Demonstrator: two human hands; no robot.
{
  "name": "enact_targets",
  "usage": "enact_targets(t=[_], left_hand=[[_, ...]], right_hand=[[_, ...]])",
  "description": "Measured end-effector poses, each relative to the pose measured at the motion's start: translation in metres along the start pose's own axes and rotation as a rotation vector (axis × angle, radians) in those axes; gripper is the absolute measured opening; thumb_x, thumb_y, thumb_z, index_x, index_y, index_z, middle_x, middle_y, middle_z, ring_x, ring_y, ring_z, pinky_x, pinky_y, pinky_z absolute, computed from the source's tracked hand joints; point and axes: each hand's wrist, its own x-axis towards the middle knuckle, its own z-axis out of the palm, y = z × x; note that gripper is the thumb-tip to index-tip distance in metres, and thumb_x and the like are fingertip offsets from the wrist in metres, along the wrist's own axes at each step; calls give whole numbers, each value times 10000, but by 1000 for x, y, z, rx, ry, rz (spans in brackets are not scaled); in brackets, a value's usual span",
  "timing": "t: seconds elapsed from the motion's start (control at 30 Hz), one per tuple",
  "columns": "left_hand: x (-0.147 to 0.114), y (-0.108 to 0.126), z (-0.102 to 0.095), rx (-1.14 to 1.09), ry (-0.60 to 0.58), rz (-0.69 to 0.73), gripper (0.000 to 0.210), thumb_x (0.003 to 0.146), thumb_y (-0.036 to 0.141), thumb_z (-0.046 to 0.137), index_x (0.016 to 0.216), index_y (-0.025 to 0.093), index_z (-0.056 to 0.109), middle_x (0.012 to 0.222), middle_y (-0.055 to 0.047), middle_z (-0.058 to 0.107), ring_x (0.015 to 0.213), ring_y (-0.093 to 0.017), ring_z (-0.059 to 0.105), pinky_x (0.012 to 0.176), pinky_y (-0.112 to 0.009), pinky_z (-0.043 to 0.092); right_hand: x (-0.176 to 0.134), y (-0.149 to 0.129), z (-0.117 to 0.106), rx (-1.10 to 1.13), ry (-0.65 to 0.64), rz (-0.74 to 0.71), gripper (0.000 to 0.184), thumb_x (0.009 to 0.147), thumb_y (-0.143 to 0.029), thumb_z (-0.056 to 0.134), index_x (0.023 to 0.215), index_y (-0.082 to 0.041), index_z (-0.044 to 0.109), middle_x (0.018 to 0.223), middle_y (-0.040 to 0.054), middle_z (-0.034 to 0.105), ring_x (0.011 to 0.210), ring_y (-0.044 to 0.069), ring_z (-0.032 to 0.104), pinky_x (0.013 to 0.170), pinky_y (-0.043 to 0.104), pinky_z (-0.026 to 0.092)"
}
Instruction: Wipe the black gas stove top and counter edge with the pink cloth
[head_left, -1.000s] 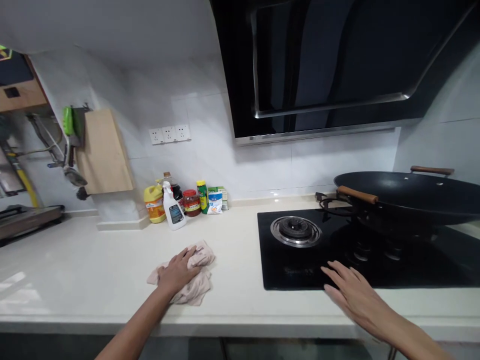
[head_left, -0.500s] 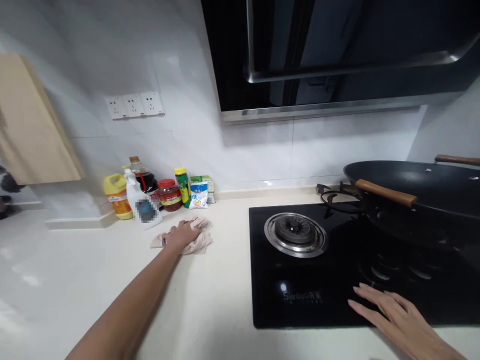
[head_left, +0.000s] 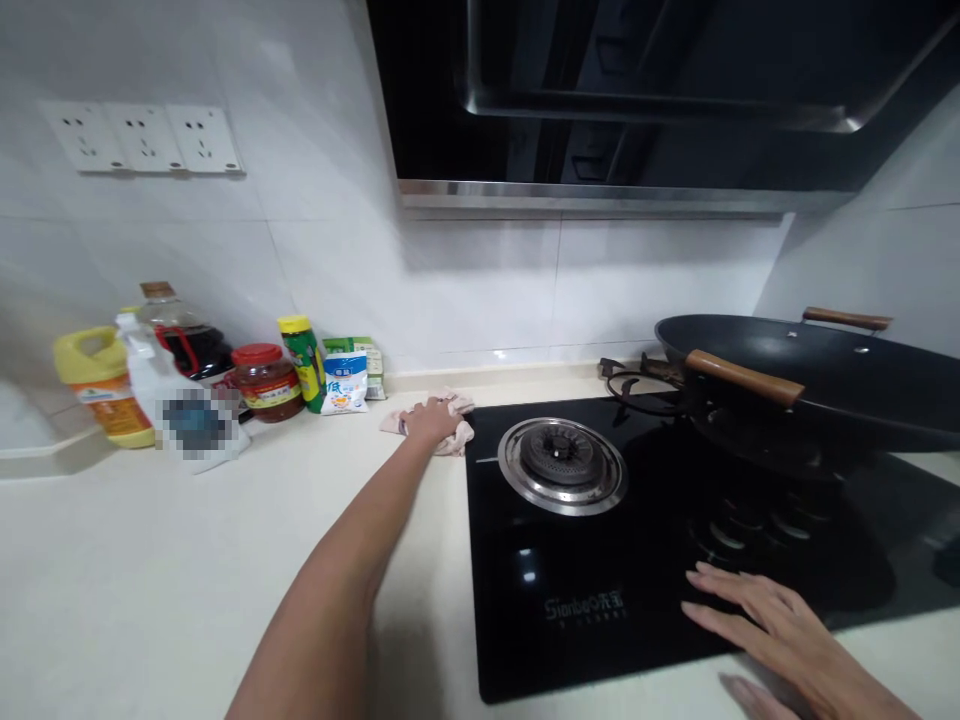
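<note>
My left hand (head_left: 433,421) presses a crumpled pale pink cloth (head_left: 456,440) onto the cream countertop (head_left: 315,520), right by the back left corner of the black glass cooktop (head_left: 517,640). Its fingers curl over the cloth, which sticks out around them. My right hand (head_left: 765,620) is over the front edge of the cooktop, fingers stretched out and holding nothing. I cannot tell whether its fingertips touch the glass. The round left burner (head_left: 562,465) sits bare, without its pan support, between the two hands.
A large black wok (head_left: 847,390) with wooden handles stands on the right burner. Behind it leans a pan support (head_left: 637,385). Along the wall stand a yellow jug (head_left: 109,390), a white spray bottle (head_left: 154,370), a red-lidded jar (head_left: 266,385) and a salt packet (head_left: 345,385). The range hood (head_left: 622,120) hangs above.
My left hand has slid the cloth right and back along the counter, from in front of the bottles to the cooktop's corner. The view has turned right. My right hand stays over the cooktop's front.
</note>
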Motion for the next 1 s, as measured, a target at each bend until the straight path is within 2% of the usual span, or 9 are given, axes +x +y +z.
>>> enact_targets(t=[0.13, 0.27, 0.4, 0.57, 0.77, 0.87, 1.0], left_hand=[[-29, -1, -5, 9, -11, 67, 586, 902, 531, 403, 1415, 296, 561, 1550, -122, 478, 1345, -407, 449, 1062, -639, 322], [-85, -2, -11, 19, -15, 120, 585, 908, 537, 409, 1417, 289, 558, 1561, -117, 470, 1353, -399, 447, 1063, -620, 329], [-158, -3, -15, 16, -18, 174, 587, 908, 547, 426, 1446, 333, 523, 1583, -87, 451, 1371, -389, 440, 1080, -615, 319], [-261, -8, -24, -3, -25, 260, 640, 887, 573, 486, 1496, 377, 463, 1614, -57, 418, 1407, -376, 410, 1102, -608, 303], [-371, -27, -39, -22, -41, 384, 636, 875, 562, 546, 1486, 396, 486, 1628, -44, 400, 1443, -359, 385, 1136, -602, 284], [-404, -47, -46, -10, -34, 418, 623, 865, 520, 585, 1472, 409, 504, 1624, -39, 407, 1455, -341, 385, 1156, -566, 282], [-414, -87, -56, 33, -53, 269, 600, 876, 511, 567, 1464, 402, 520, 1605, -23, 440, 1472, -320, 380, 1196, -531, 248]], right_hand=[[-4, 1, 5, -4, 26, 37, 549, 918, -492, 613, 1458, -467, 521, 1557, 2, 477, 1427, 347, 450, 1114, 564, 463], [0, -4, 3, 7, -2, 73, 466, 959, -491, 554, 1413, -392, 596, 1540, 45, 505, 1435, 329, 440, 1144, 553, 417], [7, -12, -3, 10, 8, 65, 455, 977, -516, 507, 1384, -353, 630, 1506, 74, 540, 1408, 315, 475, 1145, 543, 400], [9, -12, -3, -6, 20, 32, 459, 991, -537, 464, 1364, -339, 643, 1465, 70, 583, 1390, 292, 499, 1143, 523, 394], [7, -9, -1, -10, 22, 5, 486, 1005, -546, 432, 1381, -311, 629, 1479, 58, 574, 1403, 277, 484, 1163, 504, 364], [6, -9, 0, 1, 36, 11, 492, 1007, -544, 423, 1377, -298, 634, 1478, 58, 575, 1406, 274, 481, 1161, 494, 363], [6, -11, 2, 10, 64, 20, 484, 1003, -529, 422, 1353, -289, 653, 1455, 57, 597, 1394, 270, 495, 1151, 488, 372]])
